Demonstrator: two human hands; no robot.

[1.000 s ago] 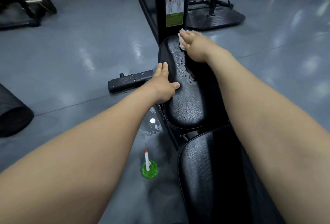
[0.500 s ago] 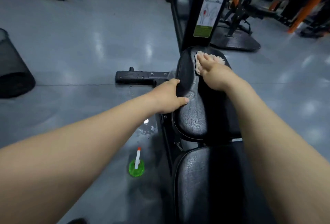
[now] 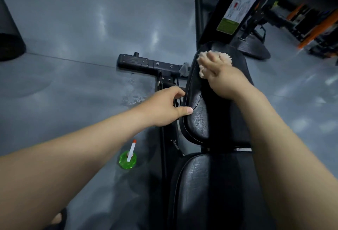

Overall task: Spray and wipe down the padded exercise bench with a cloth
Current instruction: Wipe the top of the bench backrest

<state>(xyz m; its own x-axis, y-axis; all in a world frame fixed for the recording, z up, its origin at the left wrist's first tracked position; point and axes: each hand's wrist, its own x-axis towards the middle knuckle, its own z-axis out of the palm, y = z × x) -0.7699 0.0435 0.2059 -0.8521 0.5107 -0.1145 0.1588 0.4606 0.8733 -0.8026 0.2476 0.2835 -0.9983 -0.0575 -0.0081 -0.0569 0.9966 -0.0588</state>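
The black padded bench has an upper pad and a lower pad nearer me. My left hand grips the upper pad's left edge, thumb on top and fingers curled under the rim. My right hand presses a pale fluffy cloth flat against the far end of that pad with fingers stretched out. Only the cloth's fringe shows around the fingers. A green spray bottle with a white and red nozzle stands on the floor left of the bench.
The bench's black foot bar sticks out to the left, beside a wet patch of grey floor. A black upright with an instruction placard rises behind the pad. A dark roll lies far left; orange racks stand far right.
My right hand has slid the cloth toward the far left corner of the upper pad, and the droplets seen earlier are gone. My left hand keeps its grip on the rim.
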